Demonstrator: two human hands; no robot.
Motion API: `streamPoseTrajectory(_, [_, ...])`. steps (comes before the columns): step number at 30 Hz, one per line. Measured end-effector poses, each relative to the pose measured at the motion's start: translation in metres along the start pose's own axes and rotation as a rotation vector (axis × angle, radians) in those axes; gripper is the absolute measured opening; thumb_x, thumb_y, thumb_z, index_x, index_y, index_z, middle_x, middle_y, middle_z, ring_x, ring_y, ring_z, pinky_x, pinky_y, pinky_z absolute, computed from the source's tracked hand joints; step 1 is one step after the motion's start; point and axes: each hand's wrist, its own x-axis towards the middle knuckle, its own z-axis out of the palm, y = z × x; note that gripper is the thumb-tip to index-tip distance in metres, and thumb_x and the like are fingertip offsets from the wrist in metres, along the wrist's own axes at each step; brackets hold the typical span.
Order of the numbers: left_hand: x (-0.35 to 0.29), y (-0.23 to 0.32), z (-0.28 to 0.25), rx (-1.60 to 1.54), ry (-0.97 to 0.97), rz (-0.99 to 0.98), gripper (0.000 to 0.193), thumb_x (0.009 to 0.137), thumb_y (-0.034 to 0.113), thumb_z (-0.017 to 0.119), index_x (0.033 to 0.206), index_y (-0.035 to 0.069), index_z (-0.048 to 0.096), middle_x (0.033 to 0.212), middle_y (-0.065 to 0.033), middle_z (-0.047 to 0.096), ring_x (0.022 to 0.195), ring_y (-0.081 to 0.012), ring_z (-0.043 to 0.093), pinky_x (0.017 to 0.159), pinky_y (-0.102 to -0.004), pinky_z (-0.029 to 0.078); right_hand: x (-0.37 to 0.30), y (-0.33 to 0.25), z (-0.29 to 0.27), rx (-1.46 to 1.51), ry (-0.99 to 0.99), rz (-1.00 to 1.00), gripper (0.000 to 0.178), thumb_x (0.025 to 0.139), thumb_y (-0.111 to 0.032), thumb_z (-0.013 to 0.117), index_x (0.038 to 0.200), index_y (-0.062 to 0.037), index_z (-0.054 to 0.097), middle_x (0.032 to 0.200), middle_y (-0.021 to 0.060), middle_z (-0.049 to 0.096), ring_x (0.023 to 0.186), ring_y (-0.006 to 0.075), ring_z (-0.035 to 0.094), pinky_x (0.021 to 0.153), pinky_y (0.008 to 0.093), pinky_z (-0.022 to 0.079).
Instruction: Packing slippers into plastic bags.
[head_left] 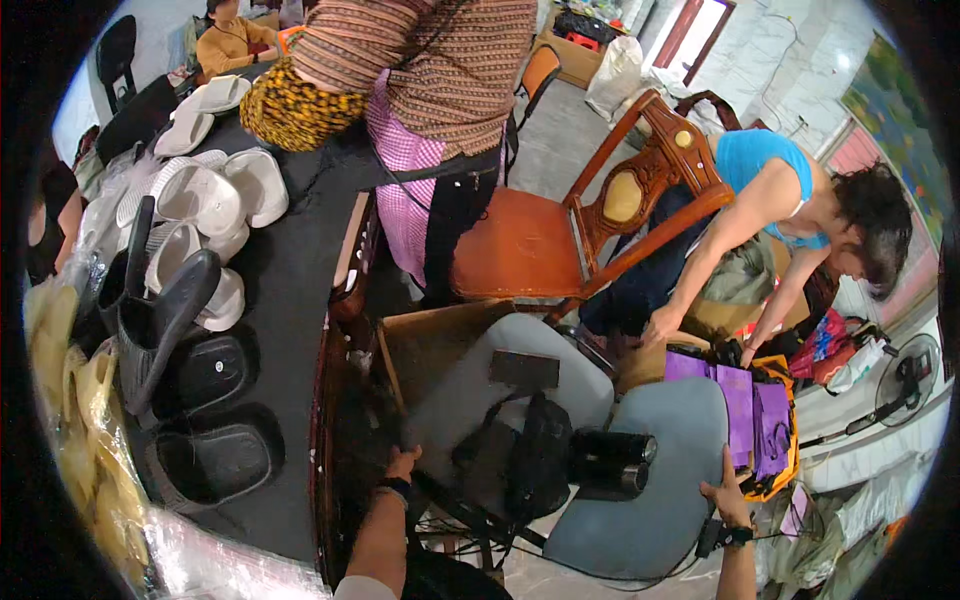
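Two grey padded chair panels (575,365) (655,520) lie before me; I cannot tell whether they belong to one chair. At the lower left edge of the far panel, my left hand (402,466) is closed on its rim, fingers partly hidden. My right hand (728,497) grips the right edge of the nearer panel, thumb on top. Between my hands lie a black bag (540,455) and two black cylinders (612,462). Farther up rests a flat black rectangular piece (525,370). Both my wrists wear black bands.
On my left, a dark table (285,400) holds black slippers (215,465), white slippers (200,195) and wrapped yellowish ones (95,430). A wooden chair (525,245) stands ahead beside a standing person. Another person bends over purple packs (735,405) at right, near a fan (905,380).
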Motion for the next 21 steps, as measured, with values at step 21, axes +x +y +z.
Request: streamPoseTrajectory(21, [0.024, 0.038, 0.034, -0.220, 0.161, -0.244, 0.047, 0.082, 0.036, 0.059, 0.114, 0.002, 0.054, 0.104, -0.0151, 0.059, 0.100, -0.0293, 0.052, 0.089, -0.0413, 0.037, 0.004, 0.088, -0.007, 0.166, 0.147, -0.138, 0.084, 0.066, 0.016, 0.045, 0.143, -0.0098, 0.023, 0.141, 0.0133, 0.032, 0.125, 0.0262, 0.037, 0.101, 0.0319, 0.032])
